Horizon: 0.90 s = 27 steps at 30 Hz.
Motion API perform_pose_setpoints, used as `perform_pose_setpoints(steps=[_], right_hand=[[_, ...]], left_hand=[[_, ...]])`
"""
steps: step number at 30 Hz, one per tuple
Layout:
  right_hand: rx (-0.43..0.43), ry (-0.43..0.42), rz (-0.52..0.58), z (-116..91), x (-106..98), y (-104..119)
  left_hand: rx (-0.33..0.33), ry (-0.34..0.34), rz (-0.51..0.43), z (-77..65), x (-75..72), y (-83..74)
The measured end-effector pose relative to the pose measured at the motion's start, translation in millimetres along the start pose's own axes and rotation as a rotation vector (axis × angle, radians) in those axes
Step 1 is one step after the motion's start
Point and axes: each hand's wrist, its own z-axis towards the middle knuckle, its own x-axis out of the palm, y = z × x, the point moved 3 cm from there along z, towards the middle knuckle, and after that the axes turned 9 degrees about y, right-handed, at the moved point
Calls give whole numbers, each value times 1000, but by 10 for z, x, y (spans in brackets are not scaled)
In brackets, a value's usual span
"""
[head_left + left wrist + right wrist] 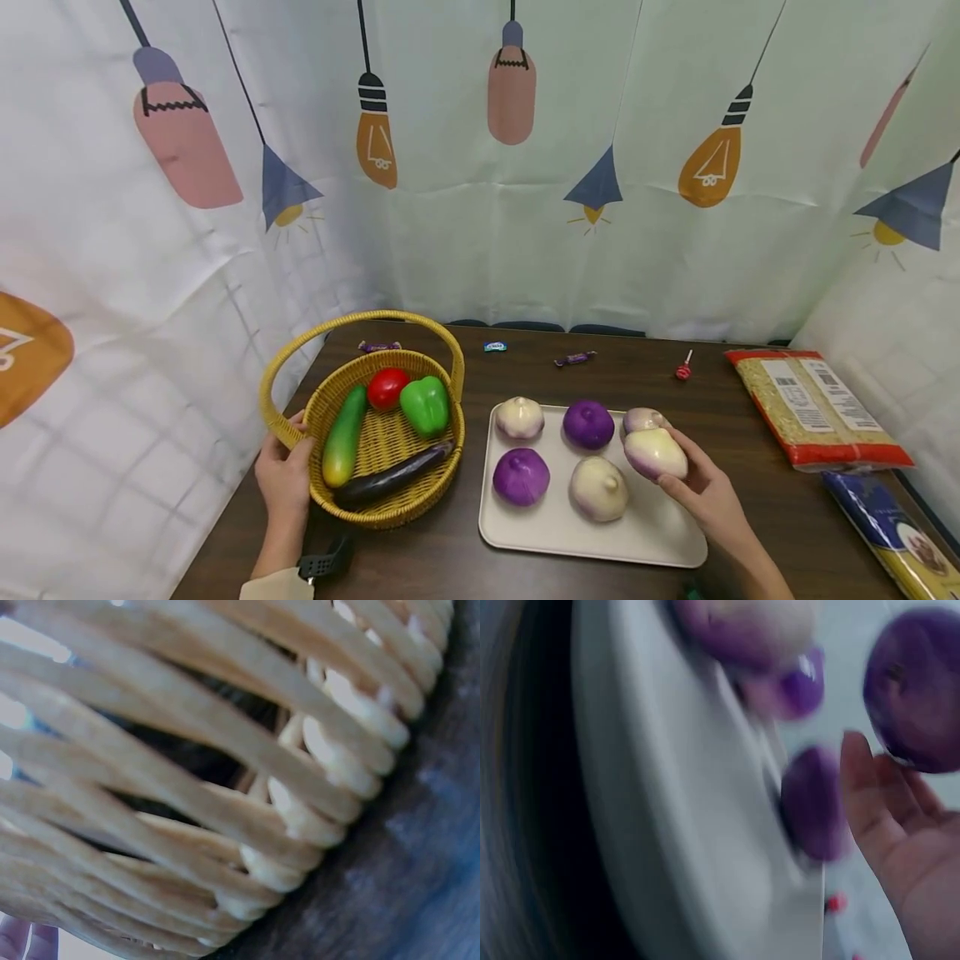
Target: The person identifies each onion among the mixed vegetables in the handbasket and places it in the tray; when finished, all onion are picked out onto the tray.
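My left hand [287, 471] grips the yellow wicker basket [446, 483] by its left side, near the foot of the handle. Inside lie a cucumber [347, 437], a tomato [388, 388], a green bell pepper [426, 407] and an eggplant [393, 477]. Woven basket wall [225, 742] fills the left wrist view. Between thumb and fingers, my right hand [705, 483] holds an onion-like white-and-purple bulb [656, 454] over the right part of a cream tray [592, 546]. A similar bulb [643, 419] behind it is partly hidden. Several more, such as the purple bulb [521, 477], lie on the tray.
Wrapped candies, among them a purple one [575, 358] and a blue one [495, 346], lie along the table's back with a lollipop [683, 367]. A red-edged grain bag [817, 408] and a blue-and-yellow packet [896, 533] lie right. Curtains [480, 242] surround the table.
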Motion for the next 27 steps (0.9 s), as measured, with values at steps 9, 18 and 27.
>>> perform_pose_setpoints(steps=[9,18,27], right_hand=[[85,12,-24,-151,-193,-131],[209,146,-274,-237,-343,-185],[116,261,-274,-231,-341,-261]], left_hand=[[-11,0,45,-5,19,-33],[-4,0,26,5,20,-24],[-4,-4,-14,14,12,8]])
